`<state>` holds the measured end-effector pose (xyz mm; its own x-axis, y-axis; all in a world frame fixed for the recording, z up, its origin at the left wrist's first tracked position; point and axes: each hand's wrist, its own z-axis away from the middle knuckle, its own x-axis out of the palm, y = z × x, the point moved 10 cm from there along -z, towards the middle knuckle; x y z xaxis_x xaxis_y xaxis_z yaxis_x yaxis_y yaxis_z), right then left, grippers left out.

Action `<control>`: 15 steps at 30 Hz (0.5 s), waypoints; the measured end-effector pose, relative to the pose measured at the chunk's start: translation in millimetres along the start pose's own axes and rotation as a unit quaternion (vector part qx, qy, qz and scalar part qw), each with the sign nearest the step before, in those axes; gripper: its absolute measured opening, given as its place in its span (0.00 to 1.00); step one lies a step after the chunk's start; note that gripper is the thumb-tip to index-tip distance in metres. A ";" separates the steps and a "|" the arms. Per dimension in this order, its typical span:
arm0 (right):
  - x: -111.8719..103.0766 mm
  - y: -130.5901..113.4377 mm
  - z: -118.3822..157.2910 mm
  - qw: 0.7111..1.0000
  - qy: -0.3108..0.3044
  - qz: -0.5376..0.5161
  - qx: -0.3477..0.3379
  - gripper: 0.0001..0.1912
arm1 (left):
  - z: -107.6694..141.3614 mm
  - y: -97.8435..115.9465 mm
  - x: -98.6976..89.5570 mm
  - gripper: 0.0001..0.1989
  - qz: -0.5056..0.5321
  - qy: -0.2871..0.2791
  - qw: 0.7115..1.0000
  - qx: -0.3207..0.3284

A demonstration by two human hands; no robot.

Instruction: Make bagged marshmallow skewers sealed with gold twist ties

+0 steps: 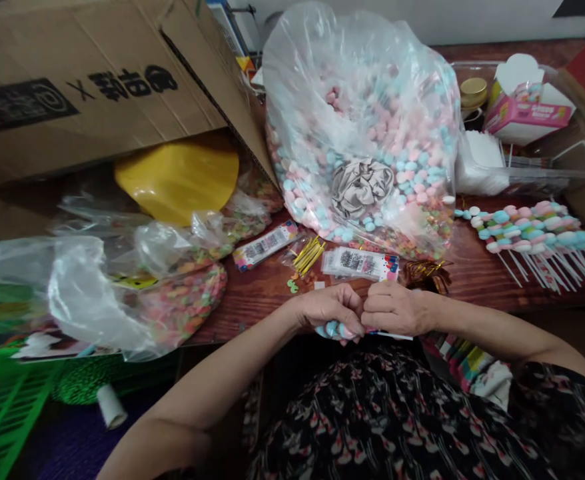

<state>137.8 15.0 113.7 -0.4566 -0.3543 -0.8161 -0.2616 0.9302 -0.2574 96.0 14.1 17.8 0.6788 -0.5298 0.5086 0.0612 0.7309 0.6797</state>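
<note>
At the table's front edge I hold a candy skewer [333, 329] with pale blue, pink and white pieces, its white stick pointing right. My left hand [328, 311] is closed around the candy part. Pressed against it, my right hand [397, 309] has its fingers closed where the candy meets the stick; the exact pinch point is hidden. Just beyond my hands lie a stack of printed clear sleeves [360, 264] and some gold twist ties [308, 255]. A few green gummy pieces [292, 286] are loose on the wood.
A big clear bag of marshmallows [422, 160] stands at the back. Finished-looking candy skewers [532, 230] lie right, before a clear plastic tray [537, 175]. Left are a cardboard box [97, 87], bags of gummy rings [187, 300] and a green basket [2, 400].
</note>
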 end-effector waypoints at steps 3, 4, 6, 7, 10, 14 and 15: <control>1.2 -5.5 -9.2 0.996 -0.045 0.076 -0.003 0.14 | 1.4 15.9 -2.7 0.08 -0.100 -0.021 0.994 0.029; 2.8 -6.9 -11.1 0.994 -0.059 0.095 0.001 0.13 | 3.5 22.5 -5.1 0.08 -0.169 -0.024 0.984 0.040; 7.5 -7.0 -12.7 0.989 -0.083 0.120 0.018 0.13 | 10.6 36.8 -12.6 0.11 -0.347 0.002 0.936 0.058; 10.6 -4.4 -12.2 0.987 -0.093 0.127 0.031 0.13 | 16.3 47.7 -17.5 0.12 -0.438 0.046 0.894 0.074; 17.5 23.9 -5.4 0.976 -0.119 0.133 0.125 0.08 | 47.8 91.1 -13.3 0.09 -0.626 0.249 0.720 0.169; -11.6 84.1 13.5 0.937 0.002 0.052 0.346 0.04 | 68.3 91.5 33.3 0.08 -0.677 0.336 0.584 0.296; -22.2 92.0 18.8 0.919 0.067 0.008 0.387 0.05 | 62.4 81.9 37.5 0.07 -0.663 0.317 0.600 0.316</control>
<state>139.9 110.3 98.4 -0.5692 -0.2996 -0.7657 0.4072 0.7064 -0.5790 80.8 27.3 125.6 0.4944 -0.0495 -0.8678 0.7009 -0.5677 0.4317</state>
